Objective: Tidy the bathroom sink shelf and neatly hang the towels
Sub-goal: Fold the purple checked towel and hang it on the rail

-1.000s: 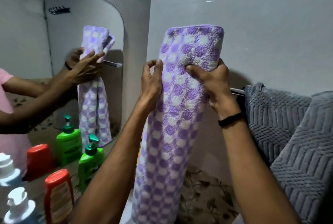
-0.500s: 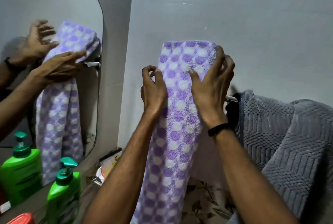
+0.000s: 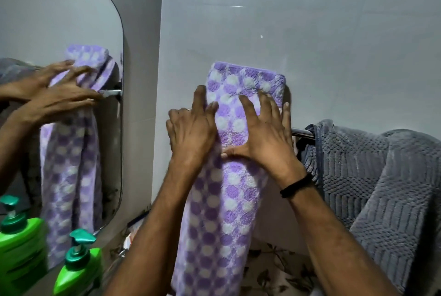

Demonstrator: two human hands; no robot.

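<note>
— Moved since last entry: left hand (image 3: 191, 133), then curled on the edge of the purple dotted towel (image 3: 222, 212), now lies flat on it, fingers straight.
— Right hand (image 3: 260, 133)?
— Flat too, fingers spread, pressing the same towel. Black wristband (image 3: 297, 184).
— Towel's location?
— Draped over the rail (image 3: 301, 132) against the wall, hanging down. Grey towel (image 3: 381, 176) just beside it, right. Also listed: green pump bottle (image 3: 78, 269), lower left, below the mirror (image 3: 59, 21).

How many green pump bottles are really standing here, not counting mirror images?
1. The green pump bottle stands at lower left, before the mirror; the green one further left is only its reflection. More may sit beyond the picture's edge.
</note>
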